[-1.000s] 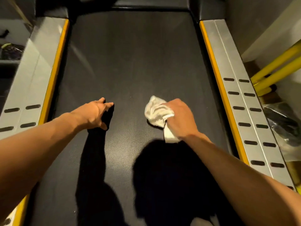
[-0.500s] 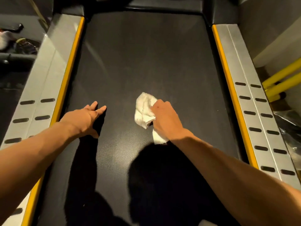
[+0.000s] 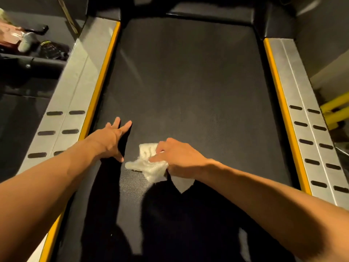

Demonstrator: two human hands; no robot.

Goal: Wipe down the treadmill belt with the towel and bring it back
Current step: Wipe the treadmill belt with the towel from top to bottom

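Observation:
The black treadmill belt [image 3: 188, 82] fills the middle of the view. A crumpled white towel [image 3: 149, 165] lies on the belt near its centre-left. My right hand [image 3: 179, 157] grips the towel and presses it onto the belt, with part of the cloth sticking out under the wrist. Just left of the towel, my left hand [image 3: 111, 138] rests flat on the belt with its fingers spread, close to the left rail.
Grey side rails with yellow inner edges and dark slots run along the left [image 3: 69, 110] and the right [image 3: 306, 120]. A black motor cover [image 3: 207, 14] closes the far end. Yellow bars [image 3: 336, 108] stand at the right; clutter [image 3: 28, 44] lies at the far left.
My right hand has dragged the towel leftward across the belt, closer to my left hand. The left hand stays planted on the belt.

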